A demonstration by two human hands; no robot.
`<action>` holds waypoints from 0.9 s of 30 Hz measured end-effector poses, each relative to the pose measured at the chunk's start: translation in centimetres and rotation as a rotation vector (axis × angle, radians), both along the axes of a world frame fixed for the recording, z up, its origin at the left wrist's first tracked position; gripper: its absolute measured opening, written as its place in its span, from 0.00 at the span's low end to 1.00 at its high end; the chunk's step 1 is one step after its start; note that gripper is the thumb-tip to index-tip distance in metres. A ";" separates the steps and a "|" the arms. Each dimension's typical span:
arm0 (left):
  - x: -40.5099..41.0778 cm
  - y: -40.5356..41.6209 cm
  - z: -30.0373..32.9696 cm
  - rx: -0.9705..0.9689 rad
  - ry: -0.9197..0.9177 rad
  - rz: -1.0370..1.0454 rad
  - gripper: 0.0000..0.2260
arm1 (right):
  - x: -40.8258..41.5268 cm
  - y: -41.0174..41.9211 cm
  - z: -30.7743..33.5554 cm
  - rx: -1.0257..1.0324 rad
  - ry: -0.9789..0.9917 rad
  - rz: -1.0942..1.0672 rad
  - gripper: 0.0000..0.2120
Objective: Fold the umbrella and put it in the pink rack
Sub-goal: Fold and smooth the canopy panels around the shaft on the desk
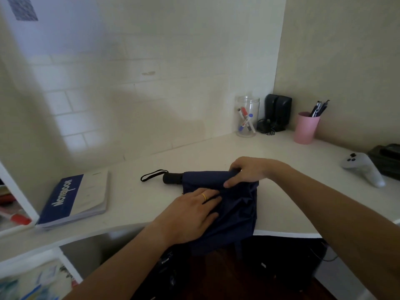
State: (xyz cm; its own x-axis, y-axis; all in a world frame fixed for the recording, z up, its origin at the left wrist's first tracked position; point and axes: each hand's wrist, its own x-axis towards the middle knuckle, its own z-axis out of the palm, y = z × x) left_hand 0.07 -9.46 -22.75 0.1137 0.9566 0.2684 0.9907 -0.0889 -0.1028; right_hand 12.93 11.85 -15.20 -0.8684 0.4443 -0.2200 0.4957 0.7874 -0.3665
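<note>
1. Our left hand (pixel 190 215) lies flat and released on the collapsed navy-blue fabric umbrella (pixel 220 204), fingers spread, pressing the cloth onto the white corner worktop (pixel 281 152).
2. Our right hand (pixel 244 171) has its grip clenched on the umbrella's upper fold, thumb under the cloth edge.
3. Left of that grip, the umbrella's black cylindrical handle (pixel 172 178) and black wrist loop (pixel 151 175) rest on the worktop; the canopy's lower part hangs over the front edge.
4. Well beyond the right grip, by the wall, stands the pink cylindrical rack (pixel 305 132) holding dark pens (pixel 319 109).
</note>
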 end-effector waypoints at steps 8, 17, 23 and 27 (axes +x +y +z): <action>-0.3 -1.0 -0.6 -0.038 -0.141 0.001 0.22 | 1.0 -0.6 -1.9 0.167 0.119 0.102 0.24; -0.1 -1.1 -0.6 -0.085 -0.172 0.005 0.22 | 2.6 -1.9 -2.7 0.070 0.237 0.075 0.21; -0.2 -1.5 0.3 -0.192 -0.202 0.004 0.21 | 3.2 -0.7 -1.8 -0.163 0.297 0.135 0.13; -0.6 -0.9 0.5 -0.211 -0.225 0.021 0.20 | 3.1 -1.1 -2.2 0.023 0.368 0.208 0.13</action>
